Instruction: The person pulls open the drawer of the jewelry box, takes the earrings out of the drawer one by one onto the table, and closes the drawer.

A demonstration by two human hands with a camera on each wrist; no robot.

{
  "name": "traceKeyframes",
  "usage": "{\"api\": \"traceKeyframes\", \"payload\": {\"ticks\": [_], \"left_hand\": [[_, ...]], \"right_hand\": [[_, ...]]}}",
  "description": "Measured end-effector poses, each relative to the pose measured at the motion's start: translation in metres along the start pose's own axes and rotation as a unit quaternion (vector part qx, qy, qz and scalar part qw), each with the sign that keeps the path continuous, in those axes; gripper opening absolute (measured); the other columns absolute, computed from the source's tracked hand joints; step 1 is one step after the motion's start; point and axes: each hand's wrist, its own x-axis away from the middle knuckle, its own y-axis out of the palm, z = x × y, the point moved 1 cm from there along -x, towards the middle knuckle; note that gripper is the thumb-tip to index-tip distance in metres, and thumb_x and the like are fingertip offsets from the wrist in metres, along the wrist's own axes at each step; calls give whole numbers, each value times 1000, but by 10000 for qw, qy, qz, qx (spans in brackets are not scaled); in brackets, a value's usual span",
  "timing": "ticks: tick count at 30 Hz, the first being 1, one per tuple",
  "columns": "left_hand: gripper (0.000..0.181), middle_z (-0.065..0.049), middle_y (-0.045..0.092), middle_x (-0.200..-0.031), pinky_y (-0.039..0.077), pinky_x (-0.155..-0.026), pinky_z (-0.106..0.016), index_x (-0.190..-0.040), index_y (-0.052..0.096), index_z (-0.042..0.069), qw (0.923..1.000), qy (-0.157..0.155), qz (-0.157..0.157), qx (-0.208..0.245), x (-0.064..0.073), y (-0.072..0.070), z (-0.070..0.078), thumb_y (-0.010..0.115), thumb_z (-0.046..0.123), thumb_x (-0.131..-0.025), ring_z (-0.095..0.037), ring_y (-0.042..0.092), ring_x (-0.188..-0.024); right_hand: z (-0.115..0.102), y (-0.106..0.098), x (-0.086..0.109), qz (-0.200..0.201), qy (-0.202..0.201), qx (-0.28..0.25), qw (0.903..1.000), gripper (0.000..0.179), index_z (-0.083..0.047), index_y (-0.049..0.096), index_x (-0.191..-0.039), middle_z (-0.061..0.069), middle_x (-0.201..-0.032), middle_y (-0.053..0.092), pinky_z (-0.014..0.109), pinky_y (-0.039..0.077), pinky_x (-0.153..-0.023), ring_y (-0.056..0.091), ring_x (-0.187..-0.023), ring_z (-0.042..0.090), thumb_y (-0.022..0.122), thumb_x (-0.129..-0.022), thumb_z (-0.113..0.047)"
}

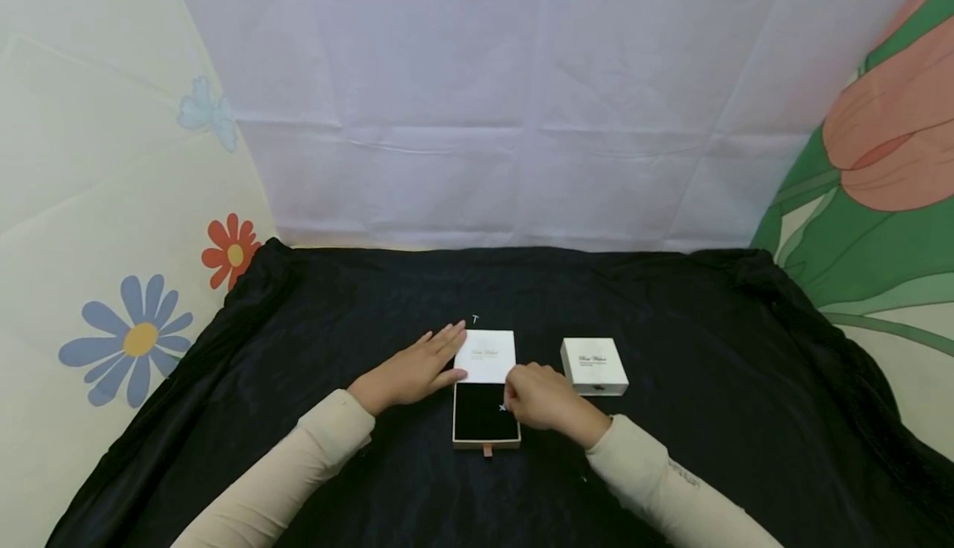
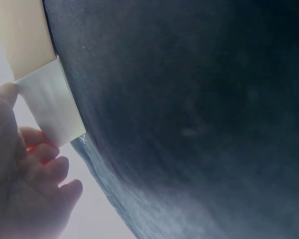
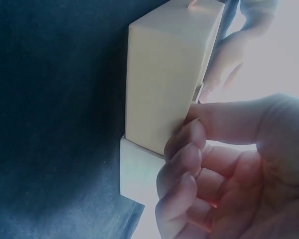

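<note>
A white drawer-style gift box (image 1: 484, 355) with printed lettering lies near the middle of the black cloth. Its drawer (image 1: 465, 415), lined in black with a small pink pull tab, is slid out toward me. My left hand (image 1: 419, 368) touches the left side of the box's sleeve, its fingers extended. Over the drawer's right edge, my right hand (image 1: 544, 397) has curled fingers and pinches a tiny shiny letter-like charm (image 1: 503, 408) between thumb and forefinger. Most of that charm is hidden by the fingers. Just beyond the box lies a small silvery T-shaped charm (image 1: 475, 319).
A second white box (image 1: 594, 366), closed and printed with lettering, stands to the right, just past my right hand. Black cloth (image 1: 358, 300) covers the table. Behind it hangs a creased white sheet (image 1: 484, 101), with flower-printed hangings on both sides.
</note>
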Motion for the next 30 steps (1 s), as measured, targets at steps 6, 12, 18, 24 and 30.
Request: {"api": "traceKeyframes", "payload": {"ticks": [6,12,18,24,30], "left_hand": [[70,-9,13,-160,18,-116,-49,-153,18,6,10000,6,0,1,0,1,0,39,47,-101,-25,16,-146],[70,-8,11,-160,18,-116,-48,-153,16,6,10000,-12,-57,-16,1,-2,1,38,47,-101,-25,15,-146],[70,-9,11,-160,17,-116,-49,-153,16,6,10000,-11,-82,31,1,-3,2,39,47,-101,-25,15,-146],[70,-9,11,-160,17,-116,-49,-153,16,6,9999,5,-90,71,1,-3,1,39,47,-101,-25,14,-146],[70,-8,12,-160,17,-116,-49,-153,17,6,9999,-21,-81,94,1,-3,1,39,47,-101,-25,15,-146]], "right_hand": [[2,0,1,61,-131,-123,9998,23,-13,64,-66,-6,-59,54,24,35,-43,46,-47,11,63,-85,0],[3,0,1,238,-368,-145,9989,22,-13,66,-69,-6,-61,55,25,37,-44,47,-49,10,63,-88,-3],[5,1,0,490,-476,-214,9974,18,-11,66,-72,-6,-62,56,27,39,-48,47,-51,9,64,-88,-5],[7,2,1,709,-540,-379,9953,16,-11,66,-73,-6,-62,55,26,38,-48,47,-51,8,65,-88,-6],[9,1,1,849,-638,-595,9926,14,-10,66,-76,-6,-64,58,25,40,-49,48,-53,7,65,-89,-6]]}}
